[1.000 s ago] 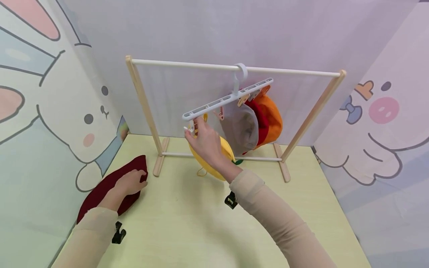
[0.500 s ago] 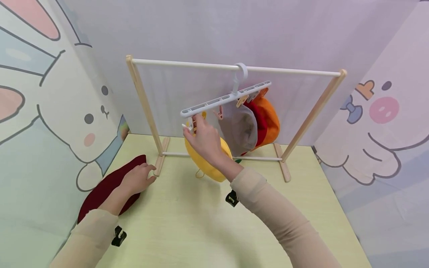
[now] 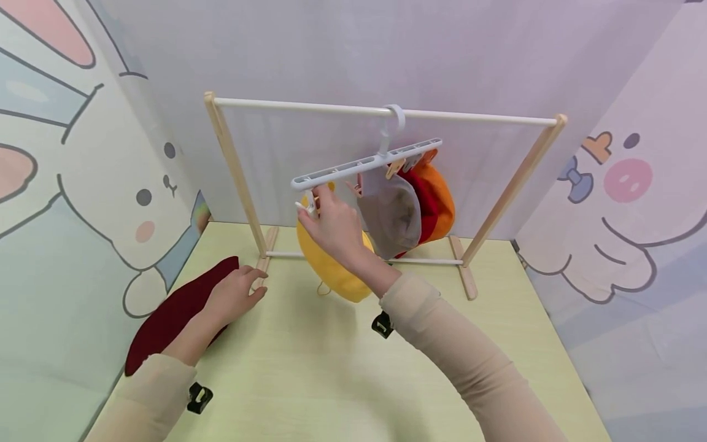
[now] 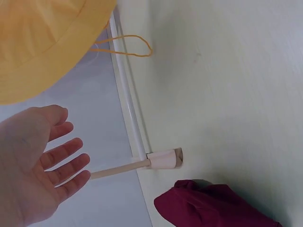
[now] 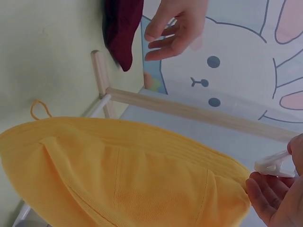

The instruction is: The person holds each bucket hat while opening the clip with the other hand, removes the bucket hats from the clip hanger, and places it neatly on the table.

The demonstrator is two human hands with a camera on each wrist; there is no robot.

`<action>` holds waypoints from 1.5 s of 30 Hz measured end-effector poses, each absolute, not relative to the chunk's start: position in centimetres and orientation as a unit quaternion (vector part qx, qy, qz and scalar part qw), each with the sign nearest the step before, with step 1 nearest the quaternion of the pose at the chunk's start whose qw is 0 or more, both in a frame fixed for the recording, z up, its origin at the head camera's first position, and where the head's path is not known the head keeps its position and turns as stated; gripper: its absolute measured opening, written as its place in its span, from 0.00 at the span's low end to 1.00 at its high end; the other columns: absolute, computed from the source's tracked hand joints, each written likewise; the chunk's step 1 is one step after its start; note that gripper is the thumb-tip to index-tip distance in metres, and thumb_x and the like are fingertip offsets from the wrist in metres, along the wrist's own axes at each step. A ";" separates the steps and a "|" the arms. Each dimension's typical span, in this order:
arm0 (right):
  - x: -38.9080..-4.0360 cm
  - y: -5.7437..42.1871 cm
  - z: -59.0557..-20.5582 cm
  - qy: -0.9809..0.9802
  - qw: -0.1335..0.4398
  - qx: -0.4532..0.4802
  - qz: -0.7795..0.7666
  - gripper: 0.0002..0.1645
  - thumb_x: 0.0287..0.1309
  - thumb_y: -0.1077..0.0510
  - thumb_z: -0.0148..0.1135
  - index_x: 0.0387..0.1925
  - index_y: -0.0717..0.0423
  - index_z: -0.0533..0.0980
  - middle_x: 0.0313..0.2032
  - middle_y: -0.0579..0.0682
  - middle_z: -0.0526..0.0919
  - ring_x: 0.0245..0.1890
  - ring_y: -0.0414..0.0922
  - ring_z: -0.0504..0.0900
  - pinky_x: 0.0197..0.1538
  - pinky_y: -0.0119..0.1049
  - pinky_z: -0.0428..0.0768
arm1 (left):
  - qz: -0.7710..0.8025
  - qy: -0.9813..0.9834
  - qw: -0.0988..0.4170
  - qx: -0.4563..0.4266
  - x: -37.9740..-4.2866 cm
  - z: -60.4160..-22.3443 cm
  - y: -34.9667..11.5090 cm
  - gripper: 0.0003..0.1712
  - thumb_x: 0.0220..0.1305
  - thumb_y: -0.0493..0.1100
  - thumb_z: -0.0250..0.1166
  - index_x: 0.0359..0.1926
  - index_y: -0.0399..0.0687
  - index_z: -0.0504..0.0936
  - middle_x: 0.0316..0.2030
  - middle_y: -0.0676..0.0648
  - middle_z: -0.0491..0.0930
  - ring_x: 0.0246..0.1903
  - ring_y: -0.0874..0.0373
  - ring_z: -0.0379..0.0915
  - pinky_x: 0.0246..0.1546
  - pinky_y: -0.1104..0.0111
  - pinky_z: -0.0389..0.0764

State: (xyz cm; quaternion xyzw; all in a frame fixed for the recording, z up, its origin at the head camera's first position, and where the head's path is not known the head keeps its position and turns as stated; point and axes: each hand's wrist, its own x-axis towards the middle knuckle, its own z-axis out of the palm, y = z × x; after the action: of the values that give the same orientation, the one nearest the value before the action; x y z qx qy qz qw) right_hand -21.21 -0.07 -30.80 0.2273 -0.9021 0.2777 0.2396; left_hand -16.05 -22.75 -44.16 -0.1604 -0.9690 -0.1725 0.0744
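My right hand [image 3: 338, 230] pinches a white clip [image 5: 272, 165] under the left end of a pale grey clip hanger [image 3: 342, 170]. Just below it hangs a yellow hat [image 5: 137, 165], its brim edge right at my right fingertips and a thin cord loop [image 4: 137, 46] dangling from it. My left hand [image 3: 234, 294], fingers relaxed and spread, is in the air beside a dark red cloth item [image 4: 208, 203], holding nothing. Farther along the hanger, a grey hat [image 3: 392, 215], a red one [image 3: 428, 202] and an orange one [image 3: 443, 199] hang from clips.
The hanger hooks over the white top bar [image 3: 298, 106] of a wooden-framed rack [image 3: 234, 166]. Its left foot [image 4: 163, 159] stands near my left hand. A pale tabletop [image 3: 309, 368] lies beneath, with cartoon-printed walls [image 3: 166, 245] around it.
My left hand has moved right, off the dark red item. The hanger's left end, my right hand and the yellow hat have shifted slightly left; the hanger's right end has dipped a little.
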 end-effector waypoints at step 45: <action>-20.2 1.0 -29.7 -0.910 0.212 0.242 0.260 0.27 0.56 0.48 0.59 0.57 0.50 0.68 0.45 0.47 0.81 0.23 0.40 0.75 0.25 0.28 0.73 | -0.252 -0.936 0.164 -0.184 -16.1 -40.7 -18.0 0.15 0.57 0.43 0.64 0.46 0.46 0.79 0.44 0.46 0.77 0.45 0.50 0.75 0.39 0.57 0.78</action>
State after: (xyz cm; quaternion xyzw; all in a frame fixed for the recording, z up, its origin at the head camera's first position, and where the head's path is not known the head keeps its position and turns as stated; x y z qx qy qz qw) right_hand -20.17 0.96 -29.66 0.2420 -0.9105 0.2598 0.2122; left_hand -16.09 -18.04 -40.72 -0.1837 -0.9361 -0.2515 0.1636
